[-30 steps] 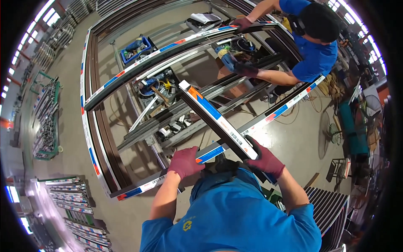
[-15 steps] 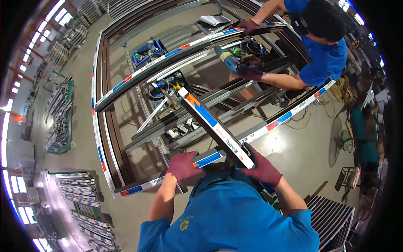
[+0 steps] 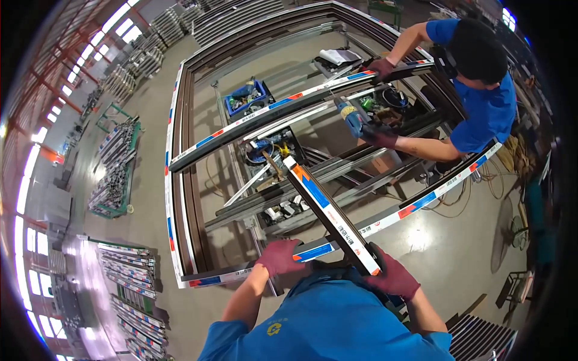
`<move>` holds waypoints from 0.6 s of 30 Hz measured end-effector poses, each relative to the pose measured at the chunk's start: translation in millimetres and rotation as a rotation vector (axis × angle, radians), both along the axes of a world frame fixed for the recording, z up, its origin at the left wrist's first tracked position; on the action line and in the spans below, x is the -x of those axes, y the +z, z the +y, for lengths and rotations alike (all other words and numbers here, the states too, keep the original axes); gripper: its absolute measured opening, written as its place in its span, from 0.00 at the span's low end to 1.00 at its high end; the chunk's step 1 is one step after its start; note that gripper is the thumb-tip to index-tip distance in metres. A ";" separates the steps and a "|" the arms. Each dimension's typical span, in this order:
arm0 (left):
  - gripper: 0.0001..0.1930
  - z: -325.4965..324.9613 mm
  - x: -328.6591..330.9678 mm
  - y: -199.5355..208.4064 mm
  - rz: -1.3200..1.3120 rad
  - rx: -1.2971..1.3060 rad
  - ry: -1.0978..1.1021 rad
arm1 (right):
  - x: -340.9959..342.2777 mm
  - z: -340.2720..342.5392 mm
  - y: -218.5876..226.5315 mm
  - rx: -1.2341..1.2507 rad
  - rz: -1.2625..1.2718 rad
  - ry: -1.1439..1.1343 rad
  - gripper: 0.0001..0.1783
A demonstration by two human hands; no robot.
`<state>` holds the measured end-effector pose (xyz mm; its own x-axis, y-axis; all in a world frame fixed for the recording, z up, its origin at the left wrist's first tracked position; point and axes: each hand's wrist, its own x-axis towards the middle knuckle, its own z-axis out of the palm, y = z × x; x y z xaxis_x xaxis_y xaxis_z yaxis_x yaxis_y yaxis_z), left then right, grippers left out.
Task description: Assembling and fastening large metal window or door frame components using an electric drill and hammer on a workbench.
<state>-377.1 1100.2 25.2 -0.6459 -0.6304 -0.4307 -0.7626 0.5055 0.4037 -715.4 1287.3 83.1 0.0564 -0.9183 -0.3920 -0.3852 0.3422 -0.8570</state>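
Observation:
My left hand (image 3: 280, 257), in a dark red glove, is closed on the near rail of a large brown window frame (image 3: 226, 278) with white, blue and red protective tape. My right hand (image 3: 392, 274), gloved alike, grips the near end of a short taped aluminium profile (image 3: 330, 212). That profile lies slantwise across the near rail, its far end over the frame's opening. Both hands' fingertips are partly hidden. Across the frame a co-worker in blue (image 3: 484, 105) holds a cordless drill (image 3: 352, 118) at a long dark taped crossbar (image 3: 272, 110), the other hand on the bar.
Grey metal support rails (image 3: 313, 171) run beneath the frame. A blue bin (image 3: 245, 99), a tool tray (image 3: 295, 141) and a white-topped box (image 3: 337, 57) sit within its outline. Profile stacks (image 3: 129, 271) stand at left; more dark profiles (image 3: 481, 337) lie at lower right. Cables trail on the floor.
The whole view has swung, so everything sits farther right and lower. Both my hands keep their grip, and the co-worker's drill stays by the crossbar.

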 end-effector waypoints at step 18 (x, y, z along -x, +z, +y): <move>0.42 -1.9 9.5 15.9 -0.009 0.020 0.012 | 3.9 -10.4 18.5 0.075 -0.159 -0.165 0.44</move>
